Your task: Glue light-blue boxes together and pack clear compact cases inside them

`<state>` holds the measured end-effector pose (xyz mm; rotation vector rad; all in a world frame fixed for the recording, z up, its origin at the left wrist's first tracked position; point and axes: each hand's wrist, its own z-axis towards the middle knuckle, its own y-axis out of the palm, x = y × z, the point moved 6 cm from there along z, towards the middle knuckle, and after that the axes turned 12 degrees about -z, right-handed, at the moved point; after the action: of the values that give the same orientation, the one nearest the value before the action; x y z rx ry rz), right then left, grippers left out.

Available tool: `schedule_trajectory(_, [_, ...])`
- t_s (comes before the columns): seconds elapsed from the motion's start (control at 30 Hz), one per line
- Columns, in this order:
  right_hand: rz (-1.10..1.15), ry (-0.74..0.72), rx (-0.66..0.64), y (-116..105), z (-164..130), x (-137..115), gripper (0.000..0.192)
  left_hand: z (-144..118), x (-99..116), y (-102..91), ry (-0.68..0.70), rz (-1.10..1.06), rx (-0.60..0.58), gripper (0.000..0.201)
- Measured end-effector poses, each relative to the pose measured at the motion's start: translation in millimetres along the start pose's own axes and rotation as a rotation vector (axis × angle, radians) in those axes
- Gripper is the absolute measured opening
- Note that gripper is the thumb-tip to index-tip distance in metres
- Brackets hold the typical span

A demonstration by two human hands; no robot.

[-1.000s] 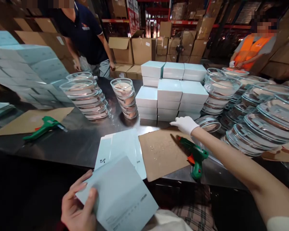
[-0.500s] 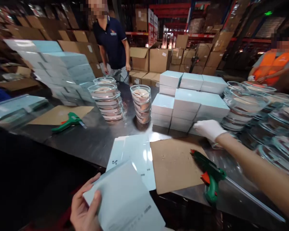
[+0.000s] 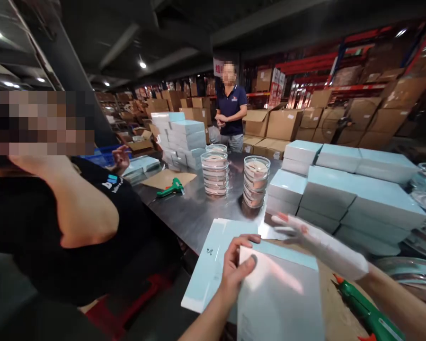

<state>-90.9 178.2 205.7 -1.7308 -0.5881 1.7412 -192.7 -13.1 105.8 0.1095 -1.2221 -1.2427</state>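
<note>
My bare left hand grips a pale blue and white box by its upper left edge, thumb on the near face. Behind that box, flat pale blue cardboard sheets lie on the table, one with a handwritten mark. My right hand, in a white glove, hovers above a brown cardboard sheet, its fingers stretched out and a little blurred. It holds nothing and is near the stacked pale blue boxes. Below my right wrist lies a green glue gun, partly cut off by the frame.
Stacks of clear round containers stand mid-table, and more glass containers sit at right. Another green glue gun rests on cardboard at left. A co-worker in black sits close on my left; a person in navy stands behind the table.
My view has swung left and up, bringing the co-worker in black into sight. The box in my left hand is now more upright. My right hand has come away from the box stack, fingers spread.
</note>
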Motion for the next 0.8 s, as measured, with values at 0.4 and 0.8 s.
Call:
schedule_trajectory(0.4, [-0.653,0.233,0.164,-41.5,-51.9,73.0,0.073,11.3,12.4,-47.7,0.055,0.037,0.258,0.038])
schedule_trajectory(0.8, [-0.373,0.324,0.025,18.7,-33.3,99.6,0.067,9.7,-29.1,-117.3,-0.13,-0.278,0.614,0.091])
